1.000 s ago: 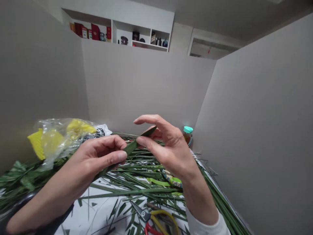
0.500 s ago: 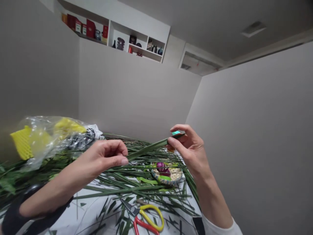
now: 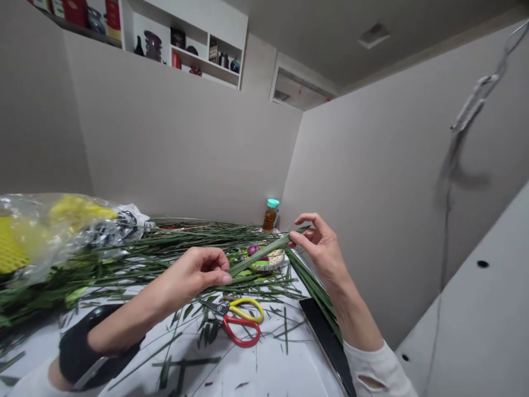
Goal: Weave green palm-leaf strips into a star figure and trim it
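A flat green leaf blade (image 3: 259, 255) stretches at a slant between my two hands, above the table. My left hand (image 3: 204, 268) pinches its lower end between thumb and curled fingers. Higher and to the right, my right hand (image 3: 320, 242) pinches the other end, its index finger arched over and a short tip poking out beyond the thumb. Behind the leaf and partly hidden by it is a small woven basket (image 3: 276, 261) with a purple ball-shaped item (image 3: 253, 251). Scissors (image 3: 243, 320) with one yellow and one red handle lie below on the white table.
Long green leaves (image 3: 177, 245) are heaped across the back. A clear plastic bag (image 3: 74, 220) with yellow netting stands at left. A bottle (image 3: 270, 216) with a turquoise lid is by the wall. A black flat device (image 3: 326, 342) lies at the right edge; leaf scraps (image 3: 182, 364) litter the table.
The view has swung right and down, bringing the bottle, the black device and a hanging cable into sight. Both hands still hold the leaf, now slightly closer together.
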`<state>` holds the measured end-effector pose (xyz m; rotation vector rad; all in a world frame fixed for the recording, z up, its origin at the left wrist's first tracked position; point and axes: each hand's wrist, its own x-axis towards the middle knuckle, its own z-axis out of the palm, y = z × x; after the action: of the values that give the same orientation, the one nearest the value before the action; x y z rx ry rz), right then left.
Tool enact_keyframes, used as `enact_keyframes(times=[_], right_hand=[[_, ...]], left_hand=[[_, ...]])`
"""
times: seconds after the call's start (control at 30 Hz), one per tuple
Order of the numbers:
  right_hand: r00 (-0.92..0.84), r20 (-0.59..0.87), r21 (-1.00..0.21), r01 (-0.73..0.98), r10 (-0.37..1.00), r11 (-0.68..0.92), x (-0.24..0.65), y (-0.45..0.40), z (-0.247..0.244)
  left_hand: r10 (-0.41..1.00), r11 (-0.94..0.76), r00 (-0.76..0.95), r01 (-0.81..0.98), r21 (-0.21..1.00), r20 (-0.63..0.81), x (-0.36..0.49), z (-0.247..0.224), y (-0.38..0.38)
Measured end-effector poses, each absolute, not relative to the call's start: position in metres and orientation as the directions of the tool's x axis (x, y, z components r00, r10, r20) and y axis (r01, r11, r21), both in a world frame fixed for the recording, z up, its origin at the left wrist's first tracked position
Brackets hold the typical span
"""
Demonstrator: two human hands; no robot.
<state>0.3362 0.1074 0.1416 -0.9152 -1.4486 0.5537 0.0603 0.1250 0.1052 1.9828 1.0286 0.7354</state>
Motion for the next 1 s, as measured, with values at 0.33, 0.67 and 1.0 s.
enact_keyframes(times=[0.33,0.67,1.0], right_hand=[[0.126,0.590,-0.803,0.192,0.798,0.564,0.352,0.084,0.134],[0.177,0.579,-0.815,0.153,0.796,0.559,0.362,0.071,0.122],[0.216,0.541,-0.840,0.092,0.813,0.535,0.369,0.072,0.117]], left_hand=[[0.906,-0.233,0.417,0.362,0.903,0.066,0.046,0.113,0.066],[0.958,-0.080,0.287,0.342,0.936,-0.023,0.034,0.106,0.033],[0.971,-0.012,0.230,0.325,0.946,-0.066,0.016,0.100,0.017]])
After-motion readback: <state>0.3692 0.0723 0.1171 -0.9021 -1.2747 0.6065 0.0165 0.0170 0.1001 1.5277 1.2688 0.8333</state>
